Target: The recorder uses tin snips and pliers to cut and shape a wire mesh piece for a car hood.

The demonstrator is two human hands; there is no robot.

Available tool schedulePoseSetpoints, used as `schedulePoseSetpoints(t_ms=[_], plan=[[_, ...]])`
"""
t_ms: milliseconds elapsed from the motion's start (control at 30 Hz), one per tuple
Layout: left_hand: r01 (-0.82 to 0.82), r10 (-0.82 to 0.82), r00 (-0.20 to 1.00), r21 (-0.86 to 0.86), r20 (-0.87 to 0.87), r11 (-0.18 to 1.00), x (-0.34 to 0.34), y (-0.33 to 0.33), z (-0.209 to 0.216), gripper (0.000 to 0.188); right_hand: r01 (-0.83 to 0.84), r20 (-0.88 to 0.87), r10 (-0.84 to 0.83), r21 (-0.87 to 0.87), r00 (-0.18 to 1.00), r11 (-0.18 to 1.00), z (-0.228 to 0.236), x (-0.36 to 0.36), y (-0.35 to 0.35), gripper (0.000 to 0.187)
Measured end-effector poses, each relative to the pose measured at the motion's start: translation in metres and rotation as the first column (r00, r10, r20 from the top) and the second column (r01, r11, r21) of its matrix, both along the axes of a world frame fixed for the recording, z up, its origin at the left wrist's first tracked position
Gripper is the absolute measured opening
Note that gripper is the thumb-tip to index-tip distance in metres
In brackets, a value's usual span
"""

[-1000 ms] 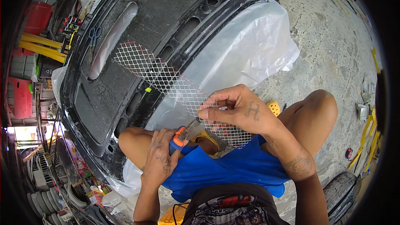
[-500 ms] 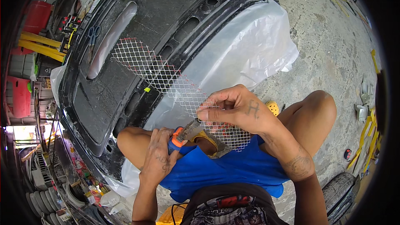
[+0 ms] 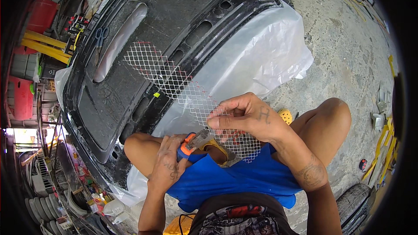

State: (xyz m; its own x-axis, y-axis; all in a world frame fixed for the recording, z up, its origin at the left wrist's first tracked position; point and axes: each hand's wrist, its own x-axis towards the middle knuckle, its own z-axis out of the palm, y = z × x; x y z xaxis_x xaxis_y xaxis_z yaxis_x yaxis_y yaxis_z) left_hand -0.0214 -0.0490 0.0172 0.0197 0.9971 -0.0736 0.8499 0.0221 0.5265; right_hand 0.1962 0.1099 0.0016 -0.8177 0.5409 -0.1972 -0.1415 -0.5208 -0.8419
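Note:
A long strip of silver diamond-pattern metal mesh (image 3: 167,78), reddish along its upper edge, slants from over the black panel down to my lap. Near its lower part, my right hand (image 3: 248,115) pinches the mesh between thumb and fingers. My left hand (image 3: 167,161) is wrapped round the blue and orange handles of a pair of pliers (image 3: 187,146). Their worn metal jaws point at the mesh's lower left edge, just left of my right fingertips. Whether the jaws touch the wire is too fine to tell.
A large black car hood (image 3: 183,0) lies before me, partly over white plastic sheeting (image 3: 261,48). Blue-handled scissors (image 3: 101,37) rest on it near a long slot. A tire (image 3: 355,200) lies at the right; clutter and yellow stands (image 3: 45,43) line the left.
The pliers have turned slightly, and their jaws now sit closer to the mesh edge. The mesh has shifted a little in my right hand's grip. The whole view has moved slightly.

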Motion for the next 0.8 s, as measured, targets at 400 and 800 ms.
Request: schedulePoseSetpoints(t_ms=[400,800], plan=[[-0.026,0.026,0.999,-0.021,-0.027,0.999,-0.001,0.003,0.004,0.033,0.004,-0.003,-0.004,0.04,1.0,0.999,-0.003,0.001,0.001,0.024],[-0.049,0.049,0.998,-0.015,0.025,0.999,0.0,0.004,0.0,0.029,0.01,-0.086,-0.018,-0.091,0.996,0.996,-0.009,-0.002,-0.002,0.023]])
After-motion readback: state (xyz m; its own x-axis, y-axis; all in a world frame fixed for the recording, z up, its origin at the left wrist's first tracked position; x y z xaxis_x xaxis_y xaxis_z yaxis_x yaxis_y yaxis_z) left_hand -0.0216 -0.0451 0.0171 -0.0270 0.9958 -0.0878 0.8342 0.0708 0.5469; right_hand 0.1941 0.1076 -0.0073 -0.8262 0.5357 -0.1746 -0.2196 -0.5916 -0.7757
